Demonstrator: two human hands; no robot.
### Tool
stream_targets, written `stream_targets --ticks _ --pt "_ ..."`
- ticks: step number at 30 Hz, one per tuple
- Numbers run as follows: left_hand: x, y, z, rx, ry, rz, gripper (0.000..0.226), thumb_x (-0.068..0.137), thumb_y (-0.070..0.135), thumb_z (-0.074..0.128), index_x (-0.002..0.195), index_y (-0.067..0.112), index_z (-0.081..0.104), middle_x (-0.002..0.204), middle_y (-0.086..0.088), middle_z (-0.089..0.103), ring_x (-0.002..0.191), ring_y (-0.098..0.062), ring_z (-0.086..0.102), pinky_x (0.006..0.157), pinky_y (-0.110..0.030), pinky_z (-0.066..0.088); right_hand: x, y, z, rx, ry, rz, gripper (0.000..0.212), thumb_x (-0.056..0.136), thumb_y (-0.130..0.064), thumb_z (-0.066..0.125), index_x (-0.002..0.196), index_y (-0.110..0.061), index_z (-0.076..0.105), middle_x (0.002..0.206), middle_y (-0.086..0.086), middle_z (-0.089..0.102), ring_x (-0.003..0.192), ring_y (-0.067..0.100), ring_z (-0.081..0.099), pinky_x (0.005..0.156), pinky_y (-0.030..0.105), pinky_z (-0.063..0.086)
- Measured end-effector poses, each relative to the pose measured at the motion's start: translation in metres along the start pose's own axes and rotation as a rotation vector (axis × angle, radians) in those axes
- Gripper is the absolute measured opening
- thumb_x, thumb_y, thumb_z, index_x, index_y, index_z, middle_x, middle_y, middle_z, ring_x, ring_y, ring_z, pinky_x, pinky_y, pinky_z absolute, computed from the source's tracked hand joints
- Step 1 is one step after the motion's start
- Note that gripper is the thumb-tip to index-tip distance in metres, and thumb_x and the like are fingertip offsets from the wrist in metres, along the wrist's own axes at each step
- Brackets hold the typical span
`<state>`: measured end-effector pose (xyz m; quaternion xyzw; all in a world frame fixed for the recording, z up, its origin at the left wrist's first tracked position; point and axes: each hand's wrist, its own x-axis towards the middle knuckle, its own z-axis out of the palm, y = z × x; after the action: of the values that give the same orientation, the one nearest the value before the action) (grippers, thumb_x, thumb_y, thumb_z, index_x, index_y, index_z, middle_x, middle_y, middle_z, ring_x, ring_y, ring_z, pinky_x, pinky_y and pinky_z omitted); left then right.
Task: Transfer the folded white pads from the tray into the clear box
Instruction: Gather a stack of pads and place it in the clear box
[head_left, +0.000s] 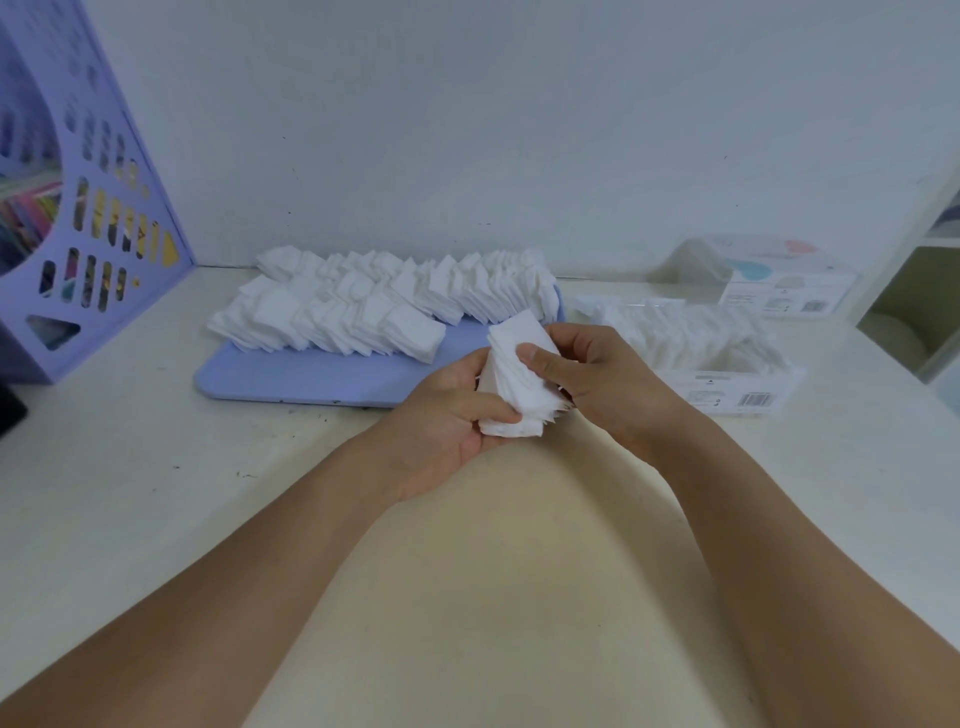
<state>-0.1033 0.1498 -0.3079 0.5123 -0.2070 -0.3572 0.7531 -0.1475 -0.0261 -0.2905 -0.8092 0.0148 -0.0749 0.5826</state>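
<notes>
Both hands hold one stack of folded white pads (514, 379) above the surface (156, 467), just in front of the tray's near right corner. The left hand (457, 410) cradles the stack from below, its fingers curled round it and thumb pressing on the lower end; the right hand (587, 374) pinches the upper part, thumb on top. Rows of pads (363, 301) crowd the lilac tray (291, 374). The clear box (727, 384) (partly filled) sits right of the tray. A lilac file holder (93, 197) stands far left.
</notes>
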Motion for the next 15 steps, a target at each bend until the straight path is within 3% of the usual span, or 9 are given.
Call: stream_targets --ticks 4,7,11,15 --pt "-0.002 0.001 0.001 0.015 -0.011 0.028 0.052 0.078 -0.008 0.052 0.128 0.005 0.057 0.12 -0.013 0.07 0.111 -0.024 0.068 0.092 -0.032 0.056 -0.001 -0.003 -0.003 0.019 -0.025 -0.038 0.02 0.096 -0.019 0.068 0.11 -0.005 0.07 0.103 0.02 0.072 0.084 0.019 0.068 0.071 0.026 0.055" --pt "-0.005 0.003 0.003 0.041 -0.01 0.034 0.054 0.081 -0.011 0.058 0.131 0.009 0.056 0.126 -0.013 0.068 0.114 -0.022 0.068 0.088 -0.029 0.057 -0.004 -0.006 -0.007 0.073 -0.092 -0.049 0.021 0.092 -0.012 0.072 0.113 -0.009 0.069 0.101 0.009 0.075 0.088 0.019 0.072 0.073 0.027 0.056" --pt "-0.008 0.003 0.005 0.105 0.0 0.036 0.053 0.088 -0.019 0.056 0.126 0.018 0.058 0.129 -0.008 0.066 0.114 -0.017 0.067 0.086 -0.026 0.057 -0.005 -0.008 -0.009 0.102 -0.082 -0.077 0.023 0.09 -0.006 0.073 0.112 -0.003 0.067 0.105 0.018 0.073 0.089 0.026 0.07 0.074 0.032 0.057" --pt "-0.008 0.004 0.004 0.088 0.012 0.036 0.052 0.09 -0.018 0.054 0.13 0.014 0.056 0.133 -0.012 0.065 0.118 -0.022 0.066 0.092 -0.028 0.056 -0.005 -0.008 -0.012 0.206 -0.066 -0.059 0.022 0.091 -0.003 0.069 0.114 0.0 0.066 0.113 0.021 0.071 0.096 0.026 0.07 0.081 0.035 0.058"
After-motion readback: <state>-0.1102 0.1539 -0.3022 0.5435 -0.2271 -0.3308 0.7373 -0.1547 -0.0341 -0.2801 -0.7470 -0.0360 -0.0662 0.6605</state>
